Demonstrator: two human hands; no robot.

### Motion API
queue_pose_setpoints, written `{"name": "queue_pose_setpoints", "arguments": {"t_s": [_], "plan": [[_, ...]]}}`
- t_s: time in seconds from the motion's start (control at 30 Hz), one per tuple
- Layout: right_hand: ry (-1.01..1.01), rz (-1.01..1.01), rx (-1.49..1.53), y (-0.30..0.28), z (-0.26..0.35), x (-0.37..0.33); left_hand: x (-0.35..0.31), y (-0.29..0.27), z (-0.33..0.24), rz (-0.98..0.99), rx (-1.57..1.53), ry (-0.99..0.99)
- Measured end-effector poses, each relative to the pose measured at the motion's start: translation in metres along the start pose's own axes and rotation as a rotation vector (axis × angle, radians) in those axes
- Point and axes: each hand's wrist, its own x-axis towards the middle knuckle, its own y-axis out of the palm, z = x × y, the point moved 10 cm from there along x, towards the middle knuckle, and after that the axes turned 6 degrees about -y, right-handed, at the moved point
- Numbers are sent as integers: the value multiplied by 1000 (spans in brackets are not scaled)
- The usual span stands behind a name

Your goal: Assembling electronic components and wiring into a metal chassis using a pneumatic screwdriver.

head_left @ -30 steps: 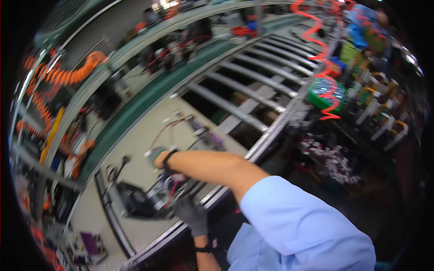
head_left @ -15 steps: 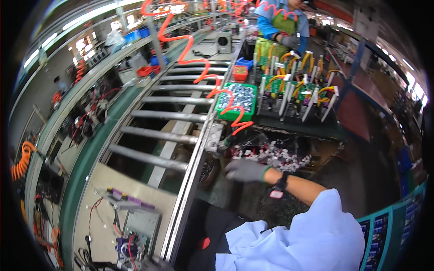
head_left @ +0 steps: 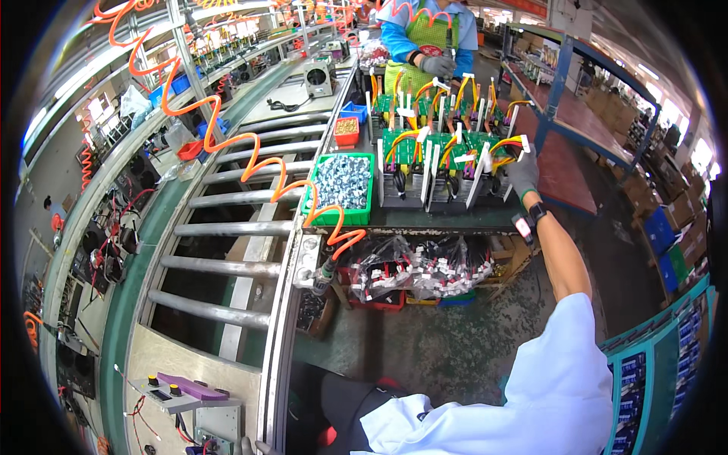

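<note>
My right hand (head_left: 523, 173), in a grey glove, reaches to the near right end of a group of green circuit board assemblies (head_left: 455, 144). These stand upright with white side plates, black cables and yellow wires ending in white connectors. The hand is at the edge of the rightmost assembly; its fingertips are partly hidden, so its grip is unclear. At the bottom edge only the gloved fingertips of my left hand (head_left: 253, 447) show, spread apart beside a grey metal housing (head_left: 218, 417). A control panel with black knobs and a purple part (head_left: 194, 387) sits on that housing.
A green bin (head_left: 371, 189) of small metal parts and a red bin (head_left: 346, 131) stand left of the boards. An orange coiled hose (head_left: 250, 138) hangs over the roller conveyor (head_left: 220, 265). Bagged connectors (head_left: 447, 269) lie under the bench. A co-worker (head_left: 428, 45) stands beyond.
My right hand has moved from low over the floor area up and right to the circuit board assemblies. The view has swung rightward; my left hand now shows only its fingertips.
</note>
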Motion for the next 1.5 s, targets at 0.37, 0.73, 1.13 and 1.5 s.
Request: {"name": "queue_pose_setpoints", "arguments": {"t_s": [0.37, 0.73, 1.13, 1.5], "plan": [[460, -336, 673, 35, -66, 36, 10, -4, -28, 10, -173, 61], [301, -402, 589, -102, -33, -5, 9, 11, -41, 223, -451, -16], [-200, -157, 497, -303, 37, -177, -88, 101, -212, 1347, -1054, -264], [-141, 800, 1429, -196, 279, -385, -135, 61, -179, 1065, -1994, -1337]]}}
